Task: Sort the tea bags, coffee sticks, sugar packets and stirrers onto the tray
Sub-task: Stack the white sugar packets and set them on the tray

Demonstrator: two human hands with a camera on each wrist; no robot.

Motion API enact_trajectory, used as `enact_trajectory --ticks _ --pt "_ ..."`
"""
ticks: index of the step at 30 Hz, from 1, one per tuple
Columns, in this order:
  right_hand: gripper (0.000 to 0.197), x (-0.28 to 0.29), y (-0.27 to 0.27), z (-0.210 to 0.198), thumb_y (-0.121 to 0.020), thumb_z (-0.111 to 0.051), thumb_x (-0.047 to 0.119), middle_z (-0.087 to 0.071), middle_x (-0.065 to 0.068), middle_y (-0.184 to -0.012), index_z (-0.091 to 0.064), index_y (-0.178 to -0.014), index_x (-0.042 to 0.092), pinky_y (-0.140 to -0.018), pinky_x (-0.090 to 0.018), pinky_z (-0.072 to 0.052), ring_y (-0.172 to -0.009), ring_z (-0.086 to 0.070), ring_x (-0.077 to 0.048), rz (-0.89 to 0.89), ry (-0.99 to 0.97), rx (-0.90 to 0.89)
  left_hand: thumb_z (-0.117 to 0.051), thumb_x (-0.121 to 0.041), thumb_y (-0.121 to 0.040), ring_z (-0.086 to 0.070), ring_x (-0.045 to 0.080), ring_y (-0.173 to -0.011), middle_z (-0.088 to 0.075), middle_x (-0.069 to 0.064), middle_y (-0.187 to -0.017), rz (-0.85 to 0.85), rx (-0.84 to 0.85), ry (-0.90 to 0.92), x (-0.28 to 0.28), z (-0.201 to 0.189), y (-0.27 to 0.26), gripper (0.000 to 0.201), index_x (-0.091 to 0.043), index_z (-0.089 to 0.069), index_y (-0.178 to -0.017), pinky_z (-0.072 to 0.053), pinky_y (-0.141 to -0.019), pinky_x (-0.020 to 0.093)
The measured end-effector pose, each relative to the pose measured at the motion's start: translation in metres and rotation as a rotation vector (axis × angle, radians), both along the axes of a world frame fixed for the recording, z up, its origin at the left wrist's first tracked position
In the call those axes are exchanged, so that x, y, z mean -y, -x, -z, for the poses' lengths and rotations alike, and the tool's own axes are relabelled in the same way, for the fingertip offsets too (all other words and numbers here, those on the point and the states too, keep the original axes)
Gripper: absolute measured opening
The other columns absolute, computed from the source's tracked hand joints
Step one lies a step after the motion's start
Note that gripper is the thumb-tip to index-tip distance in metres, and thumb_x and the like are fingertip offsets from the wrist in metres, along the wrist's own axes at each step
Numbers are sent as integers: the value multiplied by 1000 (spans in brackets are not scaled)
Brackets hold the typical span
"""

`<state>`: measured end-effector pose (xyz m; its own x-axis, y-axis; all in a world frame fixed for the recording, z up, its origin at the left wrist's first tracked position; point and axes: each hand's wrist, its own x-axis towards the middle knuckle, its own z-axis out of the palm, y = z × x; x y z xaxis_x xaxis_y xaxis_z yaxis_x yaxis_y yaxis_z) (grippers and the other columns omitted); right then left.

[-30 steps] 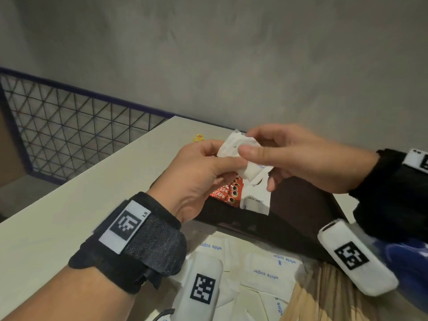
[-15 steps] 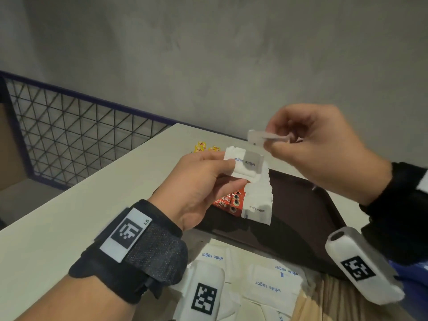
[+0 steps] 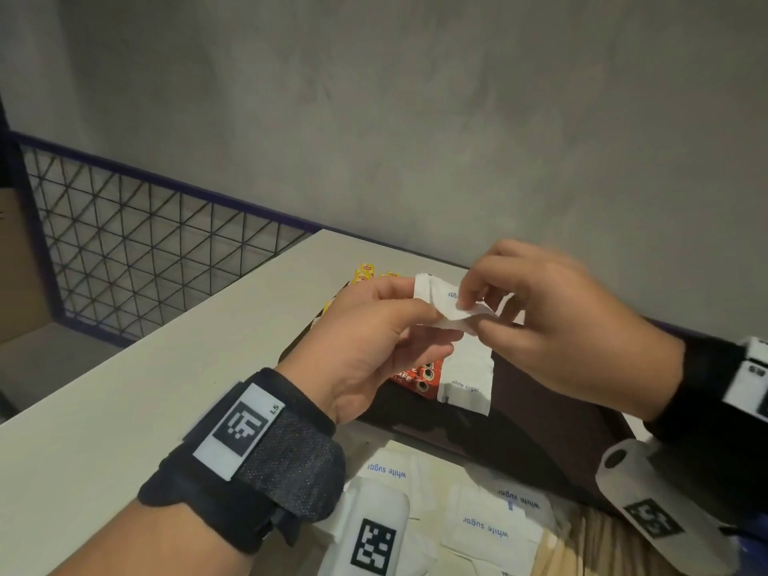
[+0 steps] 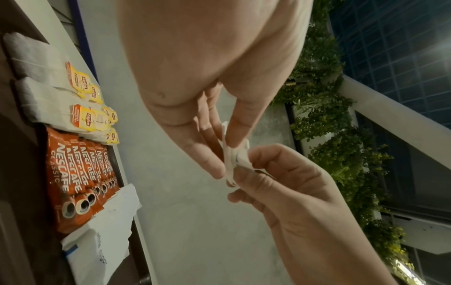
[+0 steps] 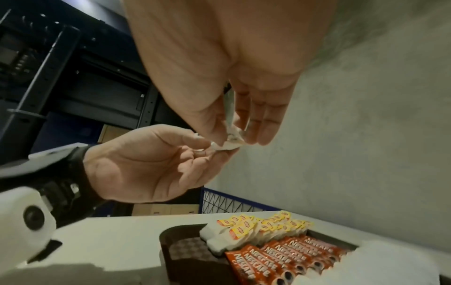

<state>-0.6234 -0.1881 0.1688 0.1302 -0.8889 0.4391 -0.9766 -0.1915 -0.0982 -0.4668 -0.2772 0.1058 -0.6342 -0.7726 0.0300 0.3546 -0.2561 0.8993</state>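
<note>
Head view, nearest: loose sugar packets point(image 3: 484, 530) printed "white sugar" lie on the table point(image 3: 124, 392) at the bottom edge, in front of the tray.
Left hand: the left hand point(image 3: 374, 338) is raised over the tray, thumb and fingers pinching one end of a small stack of sugar packets point(image 3: 436, 301).
Right hand: the right hand point(image 3: 552, 326) meets it from the other side, thumb and fingertips pinching the same stack's near end.
Tray: the dark brown tray point(image 3: 540, 417) lies below both hands.
On the tray: a white sugar packet point(image 3: 467, 380) lies beside a row of red Nescafe coffee sticks point(image 4: 80, 173).
Farther back: white tea bags point(image 4: 46, 84) with yellow tags lie next to the sticks, at the tray's far end.
Beyond: a grey wall point(image 3: 415, 118) and a wire mesh panel point(image 3: 137, 251).
</note>
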Motion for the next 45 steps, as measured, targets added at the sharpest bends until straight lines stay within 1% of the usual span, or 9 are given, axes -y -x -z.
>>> enact_trajectory --ticks 10,15,21,25,28,32,34,39,45 --pt "7 -7 10 -21 -92 -67 -2 -69 -8 -74 -70 -89 4 -60 -34 -40 -53 -50 -13 109 -89 875 -67 1 -93 -73 8 -73 -80 1 -92 -267 29 154 4 -4 -6 38 -23 -74 -65 -61 -65 24" --pt "9 -8 1 -29 -89 -61 -6 -68 -16 -83 -67 -84 -2 -72 -33 -45 -75 -60 -23 36 -195 887 -58 10 -96 -76 25 -96 -76 19 -104 -63 -4 189 -1 -4 -5 43 -17 -67 -64 -62 -83 38" --pt "5 3 -9 -27 -85 -62 2 -65 -34 -118 -65 -83 5 -84 -44 -46 -89 -60 -36 60 -407 907 -61 14 -87 -70 5 -94 -77 -9 -100 30 34 402 -9 -4 -1 48 -23 -68 -57 -48 -79 19" --pt "12 1 -9 -25 -95 -50 -6 -70 -19 -93 -61 -92 -2 -76 -33 -62 -79 -71 -27 -23 -655 1175 -65 6 -71 -66 17 -90 -73 3 -91 109 7 398 -10 -7 -5 34 -21 -64 -50 -52 -79 23" --pt "15 2 -10 -23 -90 -57 -9 -72 -13 -92 -65 -86 4 -74 -29 -59 -77 -70 -20 -35 -683 1156 -61 20 -75 -69 15 -88 -74 6 -94 146 -20 362 -12 -8 -6 46 -20 -61 -52 -53 -72 21" --pt "24 4 -9 -19 -85 -64 -14 -72 -17 -94 -62 -96 8 -81 -38 -58 -83 -71 -27 33 -540 1180 -63 12 -89 -69 8 -67 -73 0 -83 35 -24 180 -9 -8 -3 31 -11 -68 -109 -54 -63 22" --pt "32 4 -7 -17 -85 -67 -14 -71 -23 -102 -60 -108 7 -85 -42 -60 -89 -73 -33 84 -468 1158 -61 -7 -99 -76 16 -86 -79 4 -98 26 7 89 -7 -8 -2 26 -8 -67 -124 -58 -76 30" --pt "37 0 -2 -14 -85 -74 -2 -69 -28 -114 -60 -118 8 -82 -49 -63 -96 -74 -39 128 -403 974 -49 -38 -106 -75 25 -98 -76 18 -113 129 -14 24 -9 -14 -5 44 -1 -69 -122 -62 -79 31" --pt "36 -6 3 -12 -78 -78 36 -72 -14 -78 -70 -100 9 -58 -43 -63 -61 -70 -25 69 -359 608 -72 -13 -93 -75 14 -87 -79 7 -103 49 145 237 -7 -4 -3 21 -10 -74 -114 -58 -73 27"
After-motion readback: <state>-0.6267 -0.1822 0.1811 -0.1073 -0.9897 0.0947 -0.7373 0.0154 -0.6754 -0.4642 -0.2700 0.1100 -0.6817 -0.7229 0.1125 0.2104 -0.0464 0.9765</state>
